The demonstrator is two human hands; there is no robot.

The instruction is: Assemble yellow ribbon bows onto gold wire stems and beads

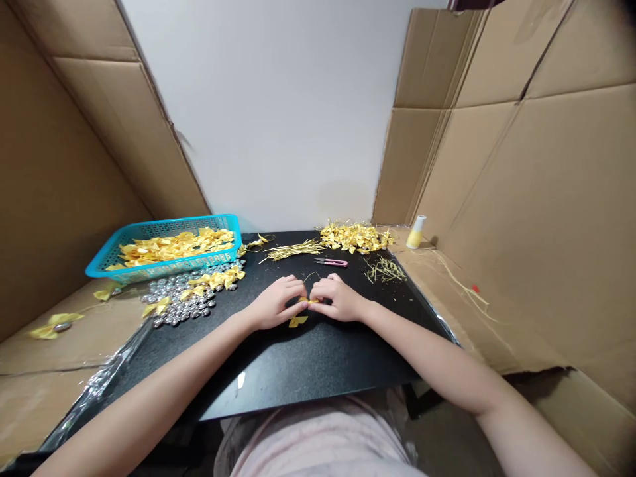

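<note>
Over the black table (238, 371), my left hand (278, 301) and my right hand (336, 298) meet with bent fingers. Both pinch a small yellow ribbon bow (311, 301), mostly hidden by the fingertips. A thin wire or twist tie (312, 274) arches up between the hands. Just below my left fingers, another yellow bow (298, 322) lies on the table. Beyond the hands are pink thread snips (332, 262) and a bundle of gold twist ties (293, 250).
At left stands a blue basket (163, 270) of yellow bows, with many silver bells (183, 298) before it. A heap of yellow bows (355, 236) lies at the back, gold tie scraps (385, 269) at right. A thread spool (416, 233) stands near the cardboard wall (546, 218).
</note>
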